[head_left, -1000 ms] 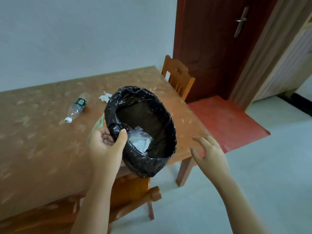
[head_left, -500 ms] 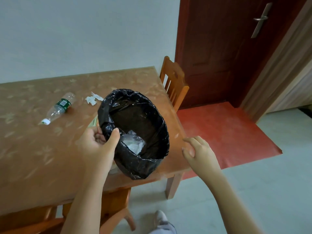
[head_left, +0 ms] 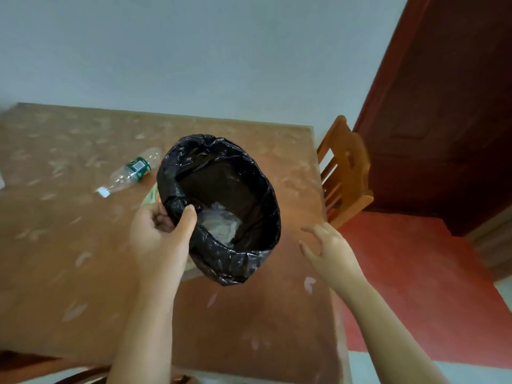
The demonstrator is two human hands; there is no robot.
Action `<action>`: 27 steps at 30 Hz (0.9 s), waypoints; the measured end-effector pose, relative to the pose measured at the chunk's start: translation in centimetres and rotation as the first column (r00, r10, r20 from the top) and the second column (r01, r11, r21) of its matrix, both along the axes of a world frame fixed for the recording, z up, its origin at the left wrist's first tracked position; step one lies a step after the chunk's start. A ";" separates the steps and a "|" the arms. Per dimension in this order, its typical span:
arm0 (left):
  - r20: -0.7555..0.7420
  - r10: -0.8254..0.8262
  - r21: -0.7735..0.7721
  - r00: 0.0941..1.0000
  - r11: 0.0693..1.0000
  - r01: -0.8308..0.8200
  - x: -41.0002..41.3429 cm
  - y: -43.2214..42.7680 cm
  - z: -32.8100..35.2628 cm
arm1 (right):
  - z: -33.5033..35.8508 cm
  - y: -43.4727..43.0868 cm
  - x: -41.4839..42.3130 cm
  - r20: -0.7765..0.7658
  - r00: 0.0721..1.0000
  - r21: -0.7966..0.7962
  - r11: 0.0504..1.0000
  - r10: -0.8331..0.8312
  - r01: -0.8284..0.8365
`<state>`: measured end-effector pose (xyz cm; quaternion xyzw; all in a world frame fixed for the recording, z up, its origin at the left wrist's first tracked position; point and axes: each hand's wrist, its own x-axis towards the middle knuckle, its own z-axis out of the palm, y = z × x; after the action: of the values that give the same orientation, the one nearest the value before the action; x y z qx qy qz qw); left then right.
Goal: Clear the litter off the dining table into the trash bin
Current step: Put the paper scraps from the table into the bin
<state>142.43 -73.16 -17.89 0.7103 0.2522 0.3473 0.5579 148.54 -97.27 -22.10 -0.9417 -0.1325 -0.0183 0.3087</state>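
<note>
My left hand (head_left: 163, 234) grips the near-left rim of the trash bin (head_left: 249, 261), which is lined with a black bag and held tilted above the dining table (head_left: 83, 273). Clear crumpled plastic (head_left: 220, 224) lies inside the bin. An empty clear bottle (head_left: 128, 173) with a green label lies on its side on the table, left of the bin. My right hand (head_left: 329, 249) hovers to the right of the bin, fingers spread, holding nothing. The crumpled tissue seen earlier is hidden behind the bin.
A wooden chair (head_left: 343, 173) stands at the table's right end, before a dark red door (head_left: 448, 106) and a red mat (head_left: 415, 286). A white scrap (head_left: 1, 180) shows at the far left edge. Another chair's top (head_left: 27, 364) lies at bottom left.
The view has swung left and closer over the table. The bin stays in my left hand and now covers the tissue. My right hand has lifted beside the bin.
</note>
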 end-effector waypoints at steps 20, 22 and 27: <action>-0.152 0.711 0.120 0.687 0.703 -0.701 0.5 -3.5 -0.5 | -9.0 8.8 18.2 -0.260 0.781 0.110 0.821 0.567 -0.560; -0.177 0.732 0.155 0.658 0.681 -0.716 0.6 -3.7 -0.5 | -10.2 10.2 18.8 -0.281 0.786 0.128 0.833 0.550 -0.538; -0.212 0.748 0.188 0.628 0.662 -0.725 1.0 -4.3 -0.8 | -12.5 12.9 19.7 -0.372 0.807 0.184 0.889 0.458 -0.419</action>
<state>143.43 -77.49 -18.72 0.6084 0.5793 0.4544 0.2962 168.25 -84.35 -34.57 -0.8529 -0.2785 0.2431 0.3686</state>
